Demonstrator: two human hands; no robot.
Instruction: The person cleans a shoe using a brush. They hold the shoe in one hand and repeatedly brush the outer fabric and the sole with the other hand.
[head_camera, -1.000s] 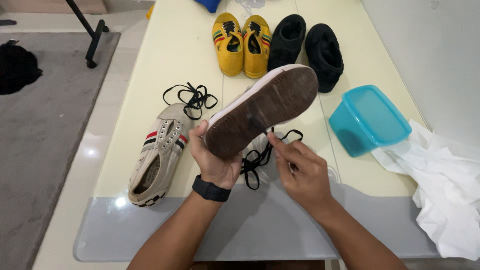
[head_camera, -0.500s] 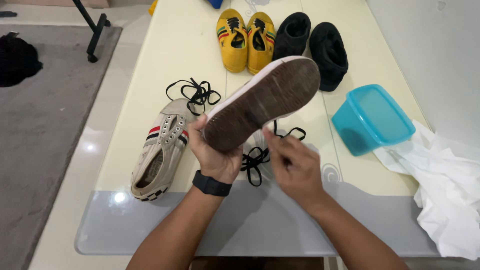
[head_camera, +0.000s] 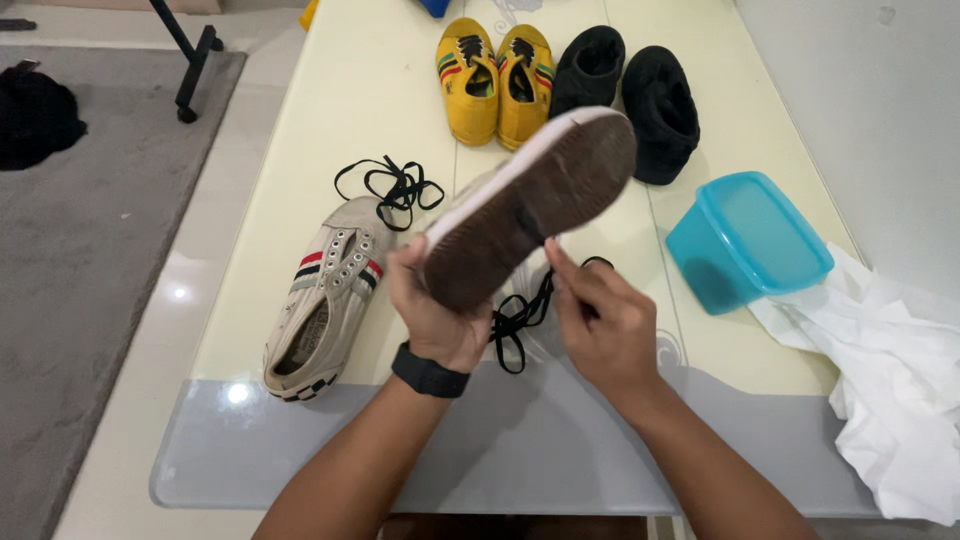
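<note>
My left hand (head_camera: 432, 315) grips a beige sneaker (head_camera: 530, 205) by its heel, held tilted with its worn brown sole facing me. A black lace (head_camera: 520, 318) hangs from under that shoe, and my right hand (head_camera: 600, 320) pinches it just below the sole. The matching beige sneaker (head_camera: 325, 295), with red and dark stripes and no lace, lies on the pale yellow table (head_camera: 340, 110) to the left of my left hand. A loose black lace (head_camera: 392, 187) lies coiled beyond its toe.
A yellow pair of sneakers (head_camera: 495, 75) and a black pair of shoes (head_camera: 630, 85) stand at the table's far side. A turquoise lidded plastic box (head_camera: 750, 240) sits on the right, beside a crumpled white cloth (head_camera: 890, 380). Grey carpet (head_camera: 70, 250) lies to the left.
My right hand has shifted slightly along the black lace under the shoe. The held sneaker stays tilted sole-up in my left hand.
</note>
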